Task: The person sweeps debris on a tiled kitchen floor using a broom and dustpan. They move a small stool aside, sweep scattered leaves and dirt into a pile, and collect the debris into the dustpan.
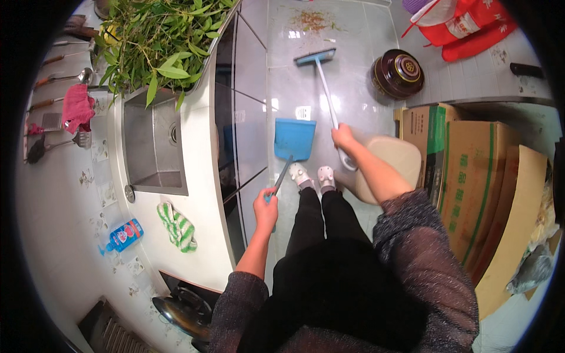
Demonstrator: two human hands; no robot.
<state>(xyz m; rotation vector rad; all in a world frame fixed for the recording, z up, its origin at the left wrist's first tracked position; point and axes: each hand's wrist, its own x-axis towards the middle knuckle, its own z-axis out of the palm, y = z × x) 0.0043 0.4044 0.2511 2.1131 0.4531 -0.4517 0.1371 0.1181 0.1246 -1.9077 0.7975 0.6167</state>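
My left hand [265, 211] grips the grey-blue handle of a blue dustpan [295, 137], whose pan lies on the tiled floor just ahead of my shoes. In my right hand [345, 137] is the white handle of a broom. Its light blue head [316, 57] with dark bristles rests on the floor farther ahead, beyond the dustpan. Past the broom head lies a scattered patch of reddish-brown debris [311, 20] with some green bits. What the pan holds, if anything, I cannot make out.
Leafy green branches [163, 48] heap at the counter's far end, beside a steel sink [154, 141]. On the right stand a dark brown lidded pot [398, 74], a beige stool [390, 165] and cardboard boxes [470, 185]. A striped cloth [177, 227] lies on the counter.
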